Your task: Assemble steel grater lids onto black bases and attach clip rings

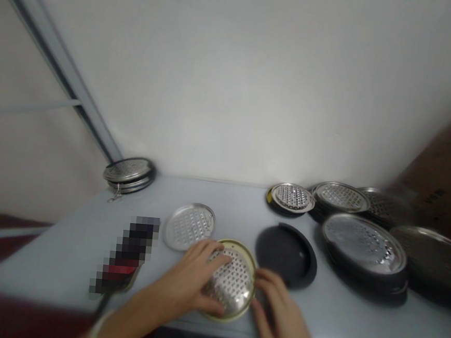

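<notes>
My left hand (191,281) lies over a round perforated metal disc with a yellowish rim (236,282) near the table's front edge, its fingers curled round the disc's left side and top. My right hand (277,311) touches the same disc at its right rim, thumb and fingers pinching the edge. A plain perforated metal disc (188,226) lies just behind my left hand. A dark round tray (287,254) lies just behind my right hand.
The pale table (66,250) meets a white wall. A stack of metal discs (128,174) sits at the back left. More discs and dark trays (363,245) crowd the right. A pixelated dark object (127,255) lies at the left.
</notes>
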`<state>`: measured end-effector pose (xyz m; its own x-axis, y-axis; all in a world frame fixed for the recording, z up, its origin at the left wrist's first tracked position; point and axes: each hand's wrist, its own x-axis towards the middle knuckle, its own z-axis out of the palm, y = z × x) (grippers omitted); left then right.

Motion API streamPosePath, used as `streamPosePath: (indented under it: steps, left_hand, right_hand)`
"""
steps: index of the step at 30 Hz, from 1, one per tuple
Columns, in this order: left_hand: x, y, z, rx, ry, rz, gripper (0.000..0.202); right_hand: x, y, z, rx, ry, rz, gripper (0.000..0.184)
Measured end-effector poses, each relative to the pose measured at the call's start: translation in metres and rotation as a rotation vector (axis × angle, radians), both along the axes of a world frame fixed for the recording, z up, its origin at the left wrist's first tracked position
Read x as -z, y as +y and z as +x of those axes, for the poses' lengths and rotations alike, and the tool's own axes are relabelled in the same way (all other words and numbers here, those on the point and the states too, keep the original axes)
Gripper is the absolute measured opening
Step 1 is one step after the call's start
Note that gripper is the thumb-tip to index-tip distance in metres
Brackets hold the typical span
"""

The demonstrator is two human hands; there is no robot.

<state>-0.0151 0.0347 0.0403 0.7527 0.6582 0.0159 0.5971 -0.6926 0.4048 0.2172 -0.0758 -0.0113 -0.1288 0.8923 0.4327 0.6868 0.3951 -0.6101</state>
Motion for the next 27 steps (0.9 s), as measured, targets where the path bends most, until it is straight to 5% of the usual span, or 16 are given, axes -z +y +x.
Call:
streamPosePath:
  steps: [9,27]
  left_hand:
    - [-0.017,-0.001,0.009,0.033,0.032,-0.054,0.08]
    - [-0.019,0.003,0.004,0.071,-0.006,-0.059,0.084]
  right_hand:
    - [0.004,0.001,-0.004,0.012,-0.067,0.013,0.024]
    - [-0.011,0.004,-0.002,-0.058,-0.151,0.015,0.028]
